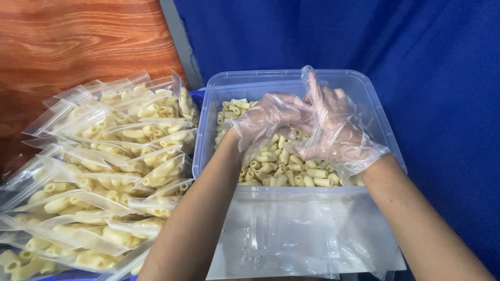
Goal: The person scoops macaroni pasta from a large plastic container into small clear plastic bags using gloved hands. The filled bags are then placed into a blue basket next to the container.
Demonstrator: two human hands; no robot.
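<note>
Both my hands wear loose clear plastic gloves and meet over a clear plastic tub (375, 99) half full of short pale pasta tubes (281, 166). My left hand (268, 118) has its fingers bunched against the palm side of my right hand (336, 130). Whether it pinches the glove or some pasta is hidden. The fingers of my right hand point upward and are spread, with nothing visibly in them. Both hands hover just above the pasta.
A pile of several small clear zip bags filled with pasta (104, 166) lies left of the tub. Flat empty clear bags (297, 234) are stacked in front of it. A blue cloth (416, 47) hangs behind, and a wooden surface (67, 41) shows at top left.
</note>
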